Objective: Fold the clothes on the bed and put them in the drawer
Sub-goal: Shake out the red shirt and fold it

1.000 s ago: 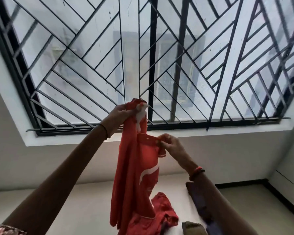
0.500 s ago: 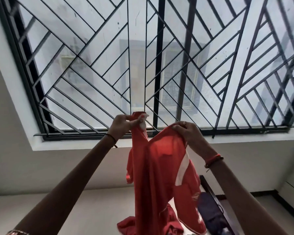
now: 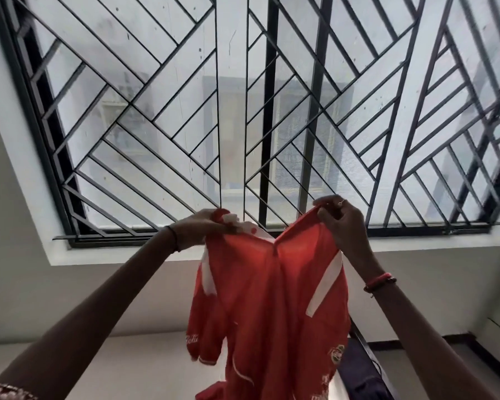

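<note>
Head view: left hand (image 3: 202, 230) and right hand (image 3: 341, 223) pinch the red shirt (image 3: 272, 301), hem cut off.

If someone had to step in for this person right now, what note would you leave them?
Left hand: grips the red shirt at one shoulder.
Right hand: pinches the other shoulder.
The shirt hangs spread open before the window grille; a dark garment lies below, to the right.
Done: shirt lifted and opened out; no fold made yet.
Left: fold it, fold the dark garment, put both away; no drawer is in view.
</note>
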`<state>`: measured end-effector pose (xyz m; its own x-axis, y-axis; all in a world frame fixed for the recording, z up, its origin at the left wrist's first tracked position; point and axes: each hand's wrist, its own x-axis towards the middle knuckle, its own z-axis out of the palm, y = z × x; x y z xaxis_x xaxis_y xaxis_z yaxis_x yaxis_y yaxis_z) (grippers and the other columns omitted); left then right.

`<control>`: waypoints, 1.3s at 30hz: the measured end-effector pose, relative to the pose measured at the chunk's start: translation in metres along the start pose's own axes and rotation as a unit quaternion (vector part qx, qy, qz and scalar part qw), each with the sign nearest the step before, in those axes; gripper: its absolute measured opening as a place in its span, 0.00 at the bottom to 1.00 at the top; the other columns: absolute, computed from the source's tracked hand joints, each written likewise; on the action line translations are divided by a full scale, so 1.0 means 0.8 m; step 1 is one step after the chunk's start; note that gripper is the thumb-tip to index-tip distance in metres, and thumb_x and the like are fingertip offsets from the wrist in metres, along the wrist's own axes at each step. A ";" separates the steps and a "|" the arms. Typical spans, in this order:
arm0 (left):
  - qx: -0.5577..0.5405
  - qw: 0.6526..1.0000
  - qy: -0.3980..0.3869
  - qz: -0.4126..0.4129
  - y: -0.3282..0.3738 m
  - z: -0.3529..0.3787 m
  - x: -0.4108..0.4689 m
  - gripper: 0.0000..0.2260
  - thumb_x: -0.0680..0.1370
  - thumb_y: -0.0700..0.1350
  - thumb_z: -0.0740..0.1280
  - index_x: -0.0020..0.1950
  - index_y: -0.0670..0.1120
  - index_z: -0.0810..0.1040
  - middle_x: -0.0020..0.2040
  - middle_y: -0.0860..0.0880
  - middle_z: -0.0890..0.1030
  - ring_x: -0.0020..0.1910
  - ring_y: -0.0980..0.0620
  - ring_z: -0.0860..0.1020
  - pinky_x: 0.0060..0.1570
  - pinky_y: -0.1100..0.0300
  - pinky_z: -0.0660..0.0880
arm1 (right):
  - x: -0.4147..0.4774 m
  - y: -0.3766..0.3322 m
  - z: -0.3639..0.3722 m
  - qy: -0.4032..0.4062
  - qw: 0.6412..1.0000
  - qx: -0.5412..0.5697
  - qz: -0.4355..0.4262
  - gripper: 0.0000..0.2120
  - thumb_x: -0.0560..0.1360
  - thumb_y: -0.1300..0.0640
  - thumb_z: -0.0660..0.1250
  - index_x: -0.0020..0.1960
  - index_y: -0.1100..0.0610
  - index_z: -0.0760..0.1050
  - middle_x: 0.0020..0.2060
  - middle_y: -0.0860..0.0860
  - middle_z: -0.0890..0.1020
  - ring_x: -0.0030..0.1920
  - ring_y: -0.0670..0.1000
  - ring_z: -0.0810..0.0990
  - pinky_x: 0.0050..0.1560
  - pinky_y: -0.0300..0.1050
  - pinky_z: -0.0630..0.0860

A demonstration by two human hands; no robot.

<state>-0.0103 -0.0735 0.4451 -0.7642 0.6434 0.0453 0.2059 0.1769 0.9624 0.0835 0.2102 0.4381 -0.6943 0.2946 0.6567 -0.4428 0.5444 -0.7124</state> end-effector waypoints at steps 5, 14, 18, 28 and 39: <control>0.064 0.989 -0.135 -0.011 0.011 -0.012 -0.014 0.12 0.66 0.49 0.75 0.47 0.46 0.83 0.46 0.51 0.83 0.46 0.57 0.79 0.49 0.66 0.75 | 0.004 0.000 -0.009 0.007 1.000 0.003 0.013 0.05 0.65 0.55 0.66 0.39 0.47 0.74 0.34 0.48 0.80 0.38 0.48 0.80 0.45 0.45 0.76; -0.005 0.997 -0.039 0.071 0.028 0.001 -0.020 0.24 0.63 0.60 0.76 0.48 0.44 0.78 0.39 0.53 0.77 0.38 0.59 0.75 0.37 0.67 0.73 | 0.004 -0.026 -0.022 -0.064 0.998 0.017 -0.014 0.03 0.63 0.55 0.65 0.36 0.50 0.73 0.30 0.46 0.75 0.31 0.38 0.71 0.35 0.31 0.68; 0.033 0.996 -0.028 0.078 0.048 0.014 -0.022 0.15 0.76 0.56 0.64 0.48 0.44 0.75 0.37 0.54 0.74 0.36 0.59 0.73 0.38 0.66 0.71 | 0.004 -0.034 -0.024 -0.065 0.993 -0.028 -0.093 0.06 0.65 0.48 0.63 0.41 0.45 0.76 0.36 0.48 0.80 0.37 0.40 0.75 0.41 0.33 0.70; 0.151 0.978 0.040 0.141 0.091 0.050 -0.014 0.17 0.76 0.49 0.66 0.51 0.33 0.77 0.39 0.47 0.75 0.38 0.54 0.74 0.39 0.62 0.70 | 0.010 -0.067 -0.013 -0.062 0.924 -0.130 -0.354 0.06 0.73 0.62 0.71 0.49 0.63 0.81 0.42 0.54 0.80 0.43 0.50 0.80 0.47 0.42 0.76; 0.150 0.972 0.048 0.177 0.102 0.081 -0.008 0.10 0.76 0.38 0.66 0.53 0.33 0.80 0.62 0.43 0.74 0.57 0.56 0.74 0.50 0.73 0.72 | 0.009 -0.079 -0.010 -0.140 0.924 -0.136 -0.328 0.11 0.72 0.64 0.70 0.54 0.63 0.81 0.46 0.56 0.83 0.48 0.43 0.78 0.52 0.26 0.71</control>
<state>0.0509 -0.0153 0.5057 -0.6645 0.6329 0.3973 0.6238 0.1769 0.7613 0.1109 0.1840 0.4902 -0.4639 -0.3625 0.8083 -0.6878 0.7224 -0.0708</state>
